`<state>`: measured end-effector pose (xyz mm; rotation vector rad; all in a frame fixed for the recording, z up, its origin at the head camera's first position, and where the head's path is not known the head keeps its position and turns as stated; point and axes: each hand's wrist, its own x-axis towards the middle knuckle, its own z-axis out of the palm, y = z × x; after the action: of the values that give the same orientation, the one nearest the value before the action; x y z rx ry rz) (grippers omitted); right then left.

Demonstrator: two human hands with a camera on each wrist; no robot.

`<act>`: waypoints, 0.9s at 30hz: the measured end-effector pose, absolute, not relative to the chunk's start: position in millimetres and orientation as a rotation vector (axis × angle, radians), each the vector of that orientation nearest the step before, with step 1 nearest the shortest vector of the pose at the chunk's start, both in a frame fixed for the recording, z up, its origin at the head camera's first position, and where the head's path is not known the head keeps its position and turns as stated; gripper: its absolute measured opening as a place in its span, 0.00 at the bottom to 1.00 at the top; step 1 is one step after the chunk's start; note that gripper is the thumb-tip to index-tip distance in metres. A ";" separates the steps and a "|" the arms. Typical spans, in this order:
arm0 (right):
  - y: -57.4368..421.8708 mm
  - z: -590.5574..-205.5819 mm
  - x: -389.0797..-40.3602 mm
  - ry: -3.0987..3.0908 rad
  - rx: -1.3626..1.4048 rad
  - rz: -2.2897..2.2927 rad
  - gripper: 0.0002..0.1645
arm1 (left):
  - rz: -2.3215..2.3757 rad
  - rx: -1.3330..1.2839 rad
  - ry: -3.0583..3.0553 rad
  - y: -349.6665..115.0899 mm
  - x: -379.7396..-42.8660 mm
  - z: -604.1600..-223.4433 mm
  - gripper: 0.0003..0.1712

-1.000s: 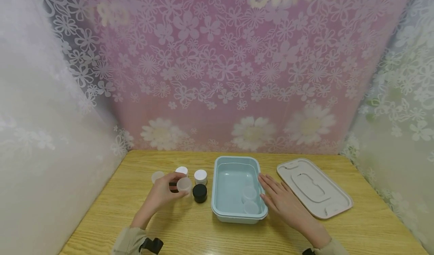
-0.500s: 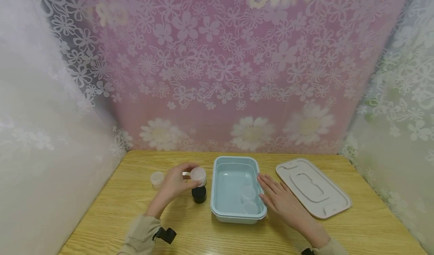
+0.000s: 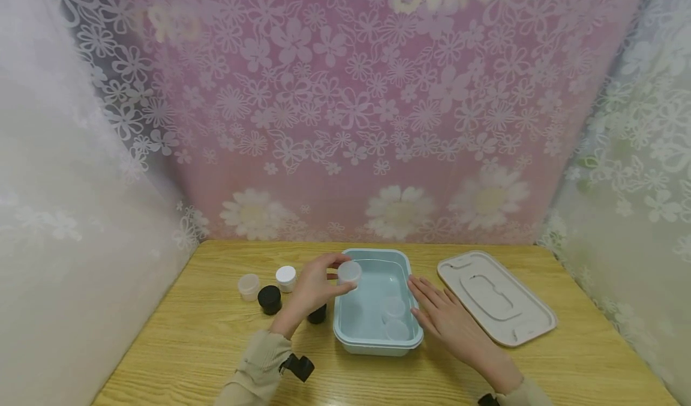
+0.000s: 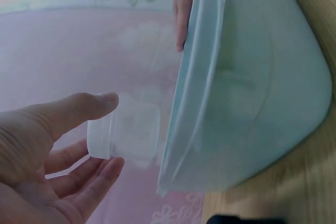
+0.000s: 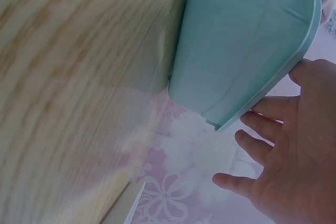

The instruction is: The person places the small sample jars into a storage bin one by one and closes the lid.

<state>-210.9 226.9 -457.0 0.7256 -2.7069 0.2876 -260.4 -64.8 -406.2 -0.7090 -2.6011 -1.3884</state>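
My left hand (image 3: 310,283) pinches a small translucent screw-lid jar (image 3: 349,272) between thumb and fingers. In the head view this jar overlaps the left rim of a light blue plastic box (image 3: 378,349); the left wrist view has the jar (image 4: 134,129) just off the box rim (image 4: 191,103). Two clear jars (image 3: 393,307) lie inside the box near its front right corner. On the box's right rim rest the fingertips of my right hand (image 3: 453,322), its fingers extended. The right wrist view shows that hand (image 5: 294,145) with fingers spread along the rim.
Left of the box stand a translucent-lidded jar (image 3: 249,287), a black-lidded jar (image 3: 270,299) and a white-lidded jar (image 3: 286,278). Another black jar (image 3: 317,315) is partly hidden by my left hand. A pale grey lid (image 3: 534,316) lies on the wooden table (image 3: 583,358) at right.
My left hand has carried the translucent jar rightward, from among the standing jars to the box's left rim. The right hand stays on the right rim.
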 end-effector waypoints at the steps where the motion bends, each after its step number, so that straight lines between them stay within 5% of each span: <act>1: 226.9 -456.9 -211.0 -2.705 0.726 0.286 0.36 | -1.382 -0.707 -2.610 -60.8 -260.4 -406.6 0.30; 27: 226.7 -457.8 -210.9 -2.647 0.753 0.280 0.37 | -1.139 -0.659 -2.765 3.4 -278.0 -438.3 0.28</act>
<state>-210.9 226.7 -457.8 0.7527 -2.6468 0.2800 -278.0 3.4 -438.3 -0.6593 -2.7648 -1.1393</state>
